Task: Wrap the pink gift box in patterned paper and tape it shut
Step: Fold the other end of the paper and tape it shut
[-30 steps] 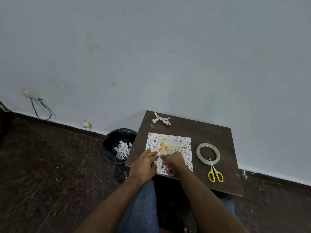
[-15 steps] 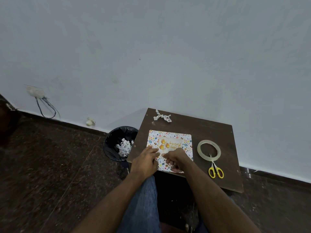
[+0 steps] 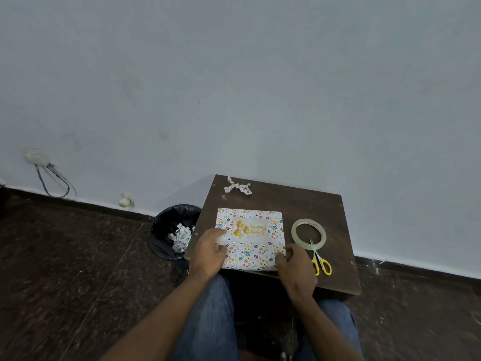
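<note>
A round black-lined waste bin (image 3: 166,231) holding crumpled paper stands left of the dark wooden table (image 3: 299,204). Far left, grey cables (image 3: 53,182) hang from a white wall socket (image 3: 35,157).

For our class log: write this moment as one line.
wrapped box on table | left hand on left edge | right hand at right corner | tape roll, scissors idle

A small dark wooden table (image 3: 299,204) carries the wrapped gift box (image 3: 251,238) at its centre, a paper scrap (image 3: 238,188) at 11 o'clock, a tape roll (image 3: 308,233) at 3 o'clock, and yellow-handled scissors (image 3: 320,261) at 4 o'clock.
</note>
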Tool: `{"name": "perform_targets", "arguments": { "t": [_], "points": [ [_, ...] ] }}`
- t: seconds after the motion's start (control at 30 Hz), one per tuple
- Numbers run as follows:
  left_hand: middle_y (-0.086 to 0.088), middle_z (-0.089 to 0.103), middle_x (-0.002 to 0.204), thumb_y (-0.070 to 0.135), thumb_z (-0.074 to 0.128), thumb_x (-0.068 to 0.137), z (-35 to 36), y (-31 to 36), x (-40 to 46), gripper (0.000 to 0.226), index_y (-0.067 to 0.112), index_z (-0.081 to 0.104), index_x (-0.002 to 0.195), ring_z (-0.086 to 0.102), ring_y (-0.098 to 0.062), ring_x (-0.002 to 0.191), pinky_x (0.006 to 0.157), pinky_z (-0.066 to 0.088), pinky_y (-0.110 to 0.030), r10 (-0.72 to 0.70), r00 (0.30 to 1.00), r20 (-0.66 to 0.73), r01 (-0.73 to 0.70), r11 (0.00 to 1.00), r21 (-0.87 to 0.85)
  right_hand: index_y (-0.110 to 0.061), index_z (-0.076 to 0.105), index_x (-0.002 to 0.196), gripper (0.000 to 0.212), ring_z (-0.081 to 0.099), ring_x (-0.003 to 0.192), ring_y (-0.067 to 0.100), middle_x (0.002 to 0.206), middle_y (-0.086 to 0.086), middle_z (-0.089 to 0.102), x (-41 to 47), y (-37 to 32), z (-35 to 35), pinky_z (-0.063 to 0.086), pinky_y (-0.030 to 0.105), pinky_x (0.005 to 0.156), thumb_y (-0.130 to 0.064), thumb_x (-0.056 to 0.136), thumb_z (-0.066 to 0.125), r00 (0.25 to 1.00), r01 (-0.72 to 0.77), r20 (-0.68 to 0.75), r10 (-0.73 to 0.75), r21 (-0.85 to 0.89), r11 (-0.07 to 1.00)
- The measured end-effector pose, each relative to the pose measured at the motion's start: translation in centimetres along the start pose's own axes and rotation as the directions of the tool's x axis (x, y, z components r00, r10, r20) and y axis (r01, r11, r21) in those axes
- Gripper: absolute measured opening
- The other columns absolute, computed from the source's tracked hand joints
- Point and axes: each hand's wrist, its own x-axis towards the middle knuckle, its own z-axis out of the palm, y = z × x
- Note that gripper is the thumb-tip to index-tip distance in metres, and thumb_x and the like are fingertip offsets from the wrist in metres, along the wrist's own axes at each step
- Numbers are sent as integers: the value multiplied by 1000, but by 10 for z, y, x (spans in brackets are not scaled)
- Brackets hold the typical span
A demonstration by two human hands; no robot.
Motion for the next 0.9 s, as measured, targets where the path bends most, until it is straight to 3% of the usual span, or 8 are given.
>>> {"name": "perform_targets", "arguments": {
  "t": [0.17,0.3,0.4,0.53,0.63,0.7,0.77,0.9],
  "points": [
    [0,60,109,15,62,83,9,18,3,26,16,60,109,58,-16,93,75,46,-32,-273,962,16,273,962,-1,-14,57,123,39,57,112,27,126,4,52,-3,9,12,44,37,84,-43,98,51,993,-62,104,57,47,997],
    [-5,48,120,32,62,84,11,25,-20,52,19,46,132,55,-28,107,75,40,-32,-373,927,-43,375,913,159,-12,60,121,32,59,111,30,124,8,56,18,-2,9,46,37,87,-33,98,52,980,-60,188,61,-10,998],
    [-9,47,130,34,65,82,20,21,-37,64,13,38,136,56,-31,109,80,44,-33,-454,891,-23,454,891,17,-8,59,121,31,57,108,27,122,9,61,38,-21,-1,47,39,94,-12,91,53,975,-51,223,18,144,988],
    [-6,55,122,28,65,82,23,38,-38,55,13,45,132,56,-24,105,85,48,-36,-438,890,-128,416,894,-166,-6,47,141,53,45,133,28,143,11,47,42,-40,-2,39,46,109,-4,89,58,985,-102,170,43,355,929],
    [-4,47,132,33,65,86,12,48,-12,55,17,46,135,47,-24,122,99,40,-39,-243,930,-276,287,949,134,-17,60,117,36,59,112,21,125,4,61,25,-26,11,50,44,96,-12,82,63,992,-86,113,48,366,927],
    [-6,38,146,43,60,88,6,45,7,67,16,37,144,31,-24,139,113,25,-44,-174,966,-192,236,895,378,-18,60,109,26,58,107,14,109,-6,62,4,-20,15,48,35,90,-11,84,64,992,-94,110,55,398,912],
    [-7,34,153,50,54,90,2,40,19,73,14,28,149,27,-24,143,115,19,-47,-264,964,-39,250,841,480,-21,64,103,21,64,103,16,103,-7,68,-12,-18,25,49,32,84,-9,86,62,991,-69,135,13,418,906],
    [-8,52,134,51,50,89,-7,38,9,58,14,46,133,50,-28,124,100,42,-43,-255,966,-34,230,800,554,-14,54,138,48,52,126,24,138,2,56,-15,-28,34,40,33,101,-16,90,59,991,-43,132,8,265,963]
  ]
}}
